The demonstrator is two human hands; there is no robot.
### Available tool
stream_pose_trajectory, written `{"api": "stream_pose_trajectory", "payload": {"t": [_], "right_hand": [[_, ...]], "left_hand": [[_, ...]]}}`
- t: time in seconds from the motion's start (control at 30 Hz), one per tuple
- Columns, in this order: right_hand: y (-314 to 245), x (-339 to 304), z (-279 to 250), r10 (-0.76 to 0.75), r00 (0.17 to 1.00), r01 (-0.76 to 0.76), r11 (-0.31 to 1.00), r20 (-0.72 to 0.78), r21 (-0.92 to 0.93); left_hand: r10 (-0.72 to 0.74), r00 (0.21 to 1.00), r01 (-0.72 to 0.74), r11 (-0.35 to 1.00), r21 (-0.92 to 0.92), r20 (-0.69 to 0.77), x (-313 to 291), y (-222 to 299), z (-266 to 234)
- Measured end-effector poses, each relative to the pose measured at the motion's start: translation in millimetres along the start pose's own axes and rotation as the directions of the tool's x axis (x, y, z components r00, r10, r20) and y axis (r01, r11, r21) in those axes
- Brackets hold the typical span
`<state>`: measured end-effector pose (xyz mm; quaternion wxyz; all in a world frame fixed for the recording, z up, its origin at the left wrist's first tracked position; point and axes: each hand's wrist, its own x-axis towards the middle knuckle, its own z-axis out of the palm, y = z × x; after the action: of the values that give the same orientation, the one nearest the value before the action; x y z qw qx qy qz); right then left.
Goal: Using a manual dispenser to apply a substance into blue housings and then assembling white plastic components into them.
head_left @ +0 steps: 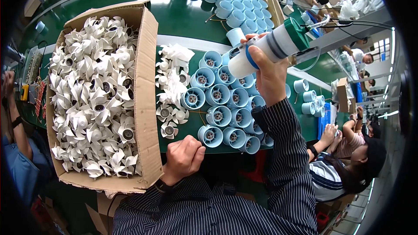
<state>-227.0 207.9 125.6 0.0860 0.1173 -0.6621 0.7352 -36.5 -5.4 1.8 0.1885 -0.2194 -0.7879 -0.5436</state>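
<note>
My right hand point(269, 74) is wrapped round a thick white cylindrical tool point(275, 44) with dark rings and a green cap; a metal hook and cables come off its capped end. The tool slants over rows of light blue round housings point(218, 94) with small motors inside. Its working tip is hard to make out. My left hand point(183, 158) is closed in a fist at the table's near edge, between the box and the housings. What it holds, if anything, is hidden. Several loose white fan blades point(169, 128) lie just beyond it.
A big cardboard box point(148, 100) heaped with white fan blades point(93, 91) stands at my left. A crumpled white bag point(179, 54) lies beside it. More blue housings point(248, 11) stand across the green table point(174, 15). Co-workers point(344, 156) sit at the right; another person's arm point(17, 124) shows at the left.
</note>
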Motion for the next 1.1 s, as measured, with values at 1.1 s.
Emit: {"api": "stream_pose_trajectory", "payload": {"t": [1.1], "right_hand": [[-7, -39, 14, 0.058, 0.993, -0.068, 0.993, 0.102, 0.092]], "left_hand": [[0.079, 0.972, -0.06, 0.994, -0.088, 0.223, 11, 82, -71]]}}
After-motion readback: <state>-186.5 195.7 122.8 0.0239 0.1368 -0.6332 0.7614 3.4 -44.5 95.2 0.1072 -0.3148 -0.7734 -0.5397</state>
